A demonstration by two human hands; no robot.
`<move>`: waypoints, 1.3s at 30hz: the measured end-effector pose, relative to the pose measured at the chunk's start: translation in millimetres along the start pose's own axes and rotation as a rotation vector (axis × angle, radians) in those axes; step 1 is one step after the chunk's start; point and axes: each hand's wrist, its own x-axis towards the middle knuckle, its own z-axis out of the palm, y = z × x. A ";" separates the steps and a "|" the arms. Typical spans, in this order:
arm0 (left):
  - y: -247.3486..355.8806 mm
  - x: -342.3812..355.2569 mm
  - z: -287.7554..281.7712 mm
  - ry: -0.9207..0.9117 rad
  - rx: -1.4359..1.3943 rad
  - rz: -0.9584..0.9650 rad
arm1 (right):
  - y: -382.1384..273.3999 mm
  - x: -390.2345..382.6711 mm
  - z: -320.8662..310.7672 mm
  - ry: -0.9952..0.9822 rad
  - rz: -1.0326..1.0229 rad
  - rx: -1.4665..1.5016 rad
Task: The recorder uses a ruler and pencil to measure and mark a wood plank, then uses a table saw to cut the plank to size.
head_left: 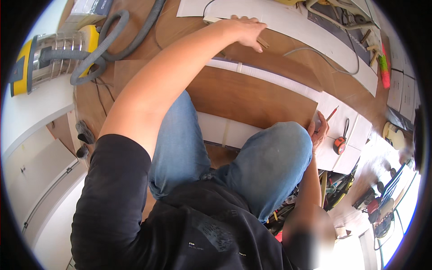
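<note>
Board [256, 94], carton [245, 133] beneath; right fingers [323, 124] at edge

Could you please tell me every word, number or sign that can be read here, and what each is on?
I'm leaving the wording out, but print shows here:
White box with a dark side, top left: pale capitals, partly cut off.
Dark panel, upper right: pale capitals, partly covered.
Black shirt: small chest print, partly too small.
Tape measure: any marking is too small.
</note>
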 end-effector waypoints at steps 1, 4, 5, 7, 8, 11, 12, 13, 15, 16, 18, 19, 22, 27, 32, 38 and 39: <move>-9.7 -1.3 5.0 -0.018 -0.019 -0.032 | 1.4 0.5 -3.4 0.024 -0.004 0.013; -36.3 0.1 39.2 -0.170 -0.160 0.017 | 0.2 6.1 0.6 -0.034 -0.018 0.021; -42.9 4.4 49.6 -0.307 -0.280 0.110 | 3.5 9.6 3.5 -0.061 -0.016 0.040; -32.1 11.0 59.5 -0.280 -0.314 0.129 | 7.8 22.4 -1.5 -0.041 -0.013 0.072; -31.3 10.8 62.3 -0.250 -0.274 0.122 | -1.5 40.4 -5.5 -0.029 0.069 0.118; -42.4 15.9 67.9 -0.278 -0.239 0.017 | -36.4 131.7 -6.3 0.036 0.090 0.260; -39.7 14.7 67.3 -0.289 -0.245 0.021 | -53.6 163.0 -0.9 -0.055 0.235 0.097; -31.8 15.7 56.6 -0.342 -0.331 -0.082 | -44.2 193.7 4.1 -0.185 0.227 -0.056; -26.9 18.2 56.1 -0.399 -0.420 -0.189 | 6.1 249.7 29.2 -0.528 0.166 -0.306; -33.9 22.1 65.4 -0.359 -0.579 -0.262 | 29.6 266.1 45.2 -0.737 0.101 -0.403; -49.3 12.1 74.5 -0.318 -0.736 -0.383 | 9.6 270.1 69.8 -0.826 0.358 -0.140; -52.3 8.1 80.7 -0.238 -0.816 -0.356 | -0.5 270.8 78.0 -0.889 0.633 0.106; -46.6 -5.6 70.8 -0.035 -0.935 -0.247 | 1.4 265.7 61.8 -0.957 0.711 0.029; -45.9 -27.3 53.3 0.106 -0.857 -0.129 | -24.8 220.6 26.6 -0.483 0.697 0.394; -60.2 -61.1 76.4 0.252 -0.917 -0.081 | -45.9 175.4 32.4 -0.245 0.474 0.256; -66.5 -65.0 81.3 0.250 -0.918 -0.063 | -54.8 158.5 47.3 -0.145 0.437 0.222; -65.6 -64.4 80.7 0.237 -0.900 -0.051 | -53.2 158.0 47.1 -0.142 0.427 0.226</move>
